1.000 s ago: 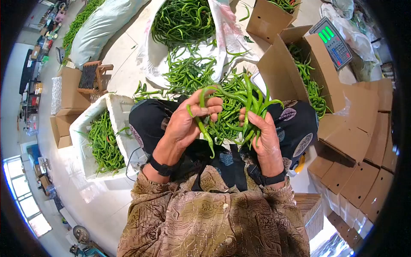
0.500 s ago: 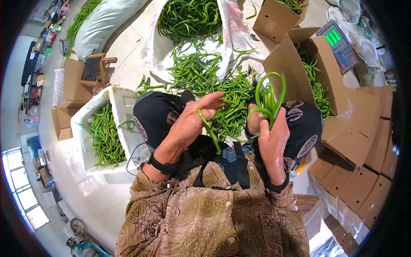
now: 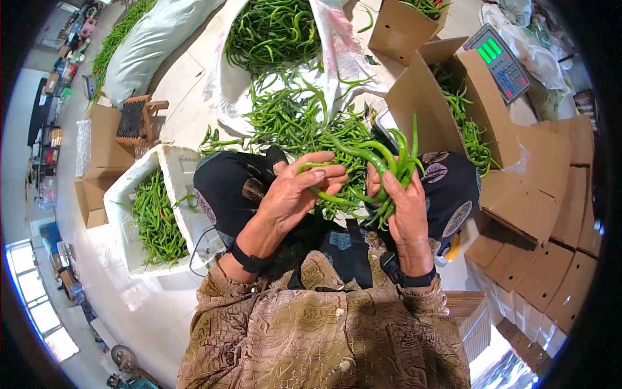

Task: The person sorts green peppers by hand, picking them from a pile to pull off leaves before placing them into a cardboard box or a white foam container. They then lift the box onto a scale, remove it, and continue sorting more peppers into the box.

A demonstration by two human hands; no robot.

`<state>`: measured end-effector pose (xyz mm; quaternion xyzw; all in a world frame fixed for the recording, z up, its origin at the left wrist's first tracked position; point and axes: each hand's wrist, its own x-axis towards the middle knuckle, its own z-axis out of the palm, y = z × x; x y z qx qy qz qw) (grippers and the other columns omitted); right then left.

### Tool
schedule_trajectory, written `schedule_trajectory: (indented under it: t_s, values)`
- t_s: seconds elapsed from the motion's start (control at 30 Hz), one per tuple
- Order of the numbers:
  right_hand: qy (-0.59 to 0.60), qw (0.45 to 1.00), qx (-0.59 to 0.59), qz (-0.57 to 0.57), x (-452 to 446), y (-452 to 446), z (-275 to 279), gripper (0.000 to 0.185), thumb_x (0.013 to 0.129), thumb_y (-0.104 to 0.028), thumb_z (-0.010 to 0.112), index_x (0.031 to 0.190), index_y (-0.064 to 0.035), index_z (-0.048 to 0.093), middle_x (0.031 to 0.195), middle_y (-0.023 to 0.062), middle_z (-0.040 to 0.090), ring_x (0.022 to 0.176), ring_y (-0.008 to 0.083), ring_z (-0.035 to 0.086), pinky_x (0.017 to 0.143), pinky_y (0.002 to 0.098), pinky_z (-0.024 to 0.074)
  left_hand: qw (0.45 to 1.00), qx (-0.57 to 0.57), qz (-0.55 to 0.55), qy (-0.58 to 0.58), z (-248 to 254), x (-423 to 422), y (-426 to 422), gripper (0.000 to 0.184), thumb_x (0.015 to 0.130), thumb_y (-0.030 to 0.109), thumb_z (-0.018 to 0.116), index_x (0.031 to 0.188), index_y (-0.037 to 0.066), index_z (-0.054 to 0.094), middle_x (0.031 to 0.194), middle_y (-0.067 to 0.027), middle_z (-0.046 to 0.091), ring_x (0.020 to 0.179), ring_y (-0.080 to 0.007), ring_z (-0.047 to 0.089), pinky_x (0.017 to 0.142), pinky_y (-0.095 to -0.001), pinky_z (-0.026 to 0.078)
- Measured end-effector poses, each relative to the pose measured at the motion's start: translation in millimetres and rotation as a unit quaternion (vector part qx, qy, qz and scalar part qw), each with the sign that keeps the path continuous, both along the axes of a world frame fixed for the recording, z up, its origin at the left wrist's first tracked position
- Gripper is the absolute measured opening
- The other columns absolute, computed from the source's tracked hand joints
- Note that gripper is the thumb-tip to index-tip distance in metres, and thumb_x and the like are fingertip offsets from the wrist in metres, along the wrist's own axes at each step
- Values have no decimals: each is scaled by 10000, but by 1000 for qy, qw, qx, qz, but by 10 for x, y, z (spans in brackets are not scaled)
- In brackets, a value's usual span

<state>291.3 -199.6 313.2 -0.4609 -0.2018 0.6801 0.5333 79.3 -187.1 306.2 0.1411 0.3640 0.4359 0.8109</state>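
Note:
Long green chili peppers (image 3: 285,117) spill in a pile from a white sack (image 3: 223,91) and lie on the floor between my knees. My right hand (image 3: 409,217) is closed around a bunch of green chili peppers (image 3: 387,155), with curved ends sticking out above and below the fingers. Left of it, my left hand (image 3: 288,191) faces palm inward and holds a curved green chili pepper (image 3: 329,196) between thumb and fingers, over the pile. The fingertips of this hand are near the bunch, apart from my right hand.
At left stands a white foam box (image 3: 116,240) with peppers in it, beside a small wooden stool (image 3: 136,120). An open cardboard box (image 3: 421,104) with peppers stands at right, near a digital scale display (image 3: 497,63). Flattened or stacked cartons (image 3: 531,279) fill the lower right.
The bunch in my right hand has turned and now fans out toward my left hand. My left fingers have curled around the pepper, which no longer hangs down. The view has shifted slightly.

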Motion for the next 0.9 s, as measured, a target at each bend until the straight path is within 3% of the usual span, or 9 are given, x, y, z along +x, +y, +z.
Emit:
schedule_trajectory:
  t_s: [0.13, 0.27, 0.43, 0.57, 0.67, 0.7, 0.73, 0.83, 0.9]
  values:
    - [-113, 992, 52, 31, -63, -41, 40, 359, 876, -89, 681, 1182, -14, 509, 995, 61, 627, 820, 144, 607, 758, 273, 509, 998, -32, 8, -52, 26, 249, -12, 496, 918, 149, 610, 1313, -67, 401, 1256, -255, 545, 1157, -323, 559, 929, -393, 484]
    - [-426, 880, 140, 153, -163, -136, 16, 682, 605, -321, 847, 1126, -23, 523, 1121, 216, 437, 1099, 381, 397, 954, 479, 323, 996, -52, 10, -65, 180, 559, -70, 342, 972, 240, 543, 1255, 50, 514, 1186, -66, 588, 1089, -176, 571, 943, -322, 460]
    - [-447, 878, 156, 69, -46, -49, -29, 425, 750, -147, 722, 1099, -15, 519, 1000, 163, 474, 941, 269, 466, 814, 412, 410, 999, 16, -29, -31, 209, 589, -166, 636, 943, 251, 547, 1450, -8, 263, 1375, -122, 471, 1232, -219, 477, 1052, -354, 361]
    - [-239, 965, 109, -18, 265, 166, 656, 474, 886, -109, 641, 1274, 2, 393, 1110, 97, 543, 950, 146, 542, 808, 284, 481, 991, 92, -60, 80, 795, 524, -93, 688, 950, 243, 543, 1473, -24, 185, 1273, -222, 558, 1207, -277, 538, 965, -369, 450]
    - [-364, 900, 238, -31, 777, 374, 1238, 454, 905, -115, 623, 1309, -9, 446, 1140, 78, 616, 887, 147, 595, 749, 286, 512, 987, 137, -48, 67, 859, 341, -84, 478, 963, 199, 517, 1365, -32, 401, 1036, -198, 665, 937, -247, 646, 793, -330, 506]
    - [-377, 908, 167, -81, 930, 467, 1373, 404, 916, -187, 622, 1254, -5, 497, 1034, 78, 647, 831, 159, 608, 734, 286, 511, 985, 156, -49, 55, 804, 293, -66, 421, 965, 180, 513, 1326, -29, 457, 998, -184, 671, 895, -228, 646, 769, -318, 504]
    - [-492, 833, 239, -82, 1110, 540, 1499, 408, 922, -242, 619, 1233, -2, 509, 985, 77, 652, 805, 156, 611, 725, 282, 506, 988, 136, -32, 61, 822, 294, -51, 357, 963, 151, 513, 1268, -34, 511, 941, -157, 669, 852, -203, 636, 748, -302, 497]
    - [-486, 845, 174, -140, 1657, 828, 1534, 432, 914, -291, 634, 1222, -10, 520, 947, 92, 650, 829, 174, 625, 754, 317, 509, 986, 122, -8, 112, 668, 159, -19, 346, 957, 144, 524, 1250, -39, 525, 880, -122, 647, 792, -176, 608, 713, -291, 484]
    - [-578, 761, 252, -151, 1861, 916, 1458, 466, 887, -294, 665, 1228, -14, 516, 971, 133, 648, 897, 215, 628, 810, 346, 503, 987, 109, 0, 116, 602, 87, -4, 328, 943, 127, 533, 1221, -46, 538, 880, -114, 643, 778, -168, 601, 700, -279, 479]
